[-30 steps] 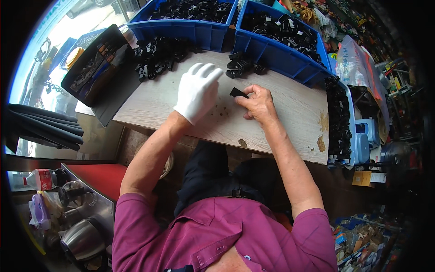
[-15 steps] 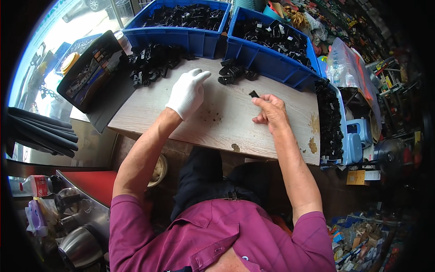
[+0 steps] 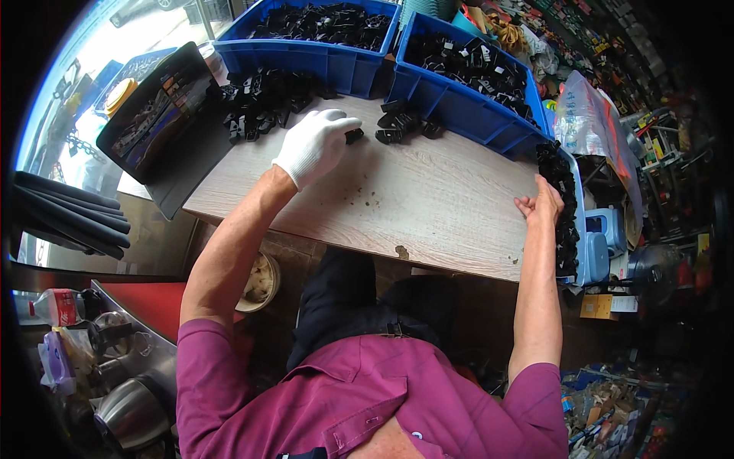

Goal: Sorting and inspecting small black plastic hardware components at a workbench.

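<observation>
My left hand [image 3: 312,147] wears a white knitted glove and is above the table. Its fingers are closed on a small black part [image 3: 354,136] that shows at the fingertips. My bare right hand [image 3: 544,202] is at the left edge of a light-blue bin [image 3: 579,229] filled with small black parts [image 3: 567,252]. The right fingers are bent, and whatever is at their tips is hidden. Ahead of my left hand lies a loose heap of black parts [image 3: 264,99]. A smaller pile of them [image 3: 405,122] lies to its right.
Two blue bins of black parts, one at the back [image 3: 306,60] and one at the back right [image 3: 466,103], border the wooden table [image 3: 436,206]. A tablet in a dark case [image 3: 164,115] stands at left. A steel kettle [image 3: 131,413] sits lower left. Shelves crowd the right.
My right hand has moved right, from over the table to the side bin; the black part it pinched is out of sight. A black part now shows at my left fingertips.
</observation>
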The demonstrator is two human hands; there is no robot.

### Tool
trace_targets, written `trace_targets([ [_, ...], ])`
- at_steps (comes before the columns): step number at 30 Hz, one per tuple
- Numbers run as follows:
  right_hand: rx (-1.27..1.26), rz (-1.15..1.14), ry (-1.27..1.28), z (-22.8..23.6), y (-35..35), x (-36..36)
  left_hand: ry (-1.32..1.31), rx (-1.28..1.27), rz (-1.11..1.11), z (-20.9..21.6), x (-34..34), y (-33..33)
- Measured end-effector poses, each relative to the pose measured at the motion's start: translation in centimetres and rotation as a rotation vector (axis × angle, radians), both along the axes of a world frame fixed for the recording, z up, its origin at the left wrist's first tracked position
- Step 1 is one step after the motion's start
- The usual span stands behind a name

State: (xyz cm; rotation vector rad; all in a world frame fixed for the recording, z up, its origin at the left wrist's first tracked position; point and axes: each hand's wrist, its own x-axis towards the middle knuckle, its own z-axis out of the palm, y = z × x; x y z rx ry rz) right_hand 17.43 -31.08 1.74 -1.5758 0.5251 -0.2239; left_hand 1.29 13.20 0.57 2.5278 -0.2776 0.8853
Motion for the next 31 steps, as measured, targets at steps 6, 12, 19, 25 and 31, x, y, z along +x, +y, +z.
trace_targets([
  [6,-0.027,0.446,0.072,0.5,8.5,-3.1,0.206,0.291,0.111,-0.1,0.4,-1.6],
  [12,-0.139,0.555,0.139,0.5,14.6,-3.3,0.293,0.176,0.202,0.7,-1.3,-4.4],
  [19,-0.275,0.58,0.135,0.1,19.4,-1.8,0.115,-0.053,0.182,-0.5,-3.7,-5.9],
  [25,-0.503,0.54,0.106,0.4,21.7,-1.8,0.013,-0.126,0.188,-1.2,-3.4,-6.0],
  [31,-0.468,0.496,0.154,-0.9,21.1,-0.4,-0.004,-0.166,0.176,-1.2,-3.2,-5.9],
])
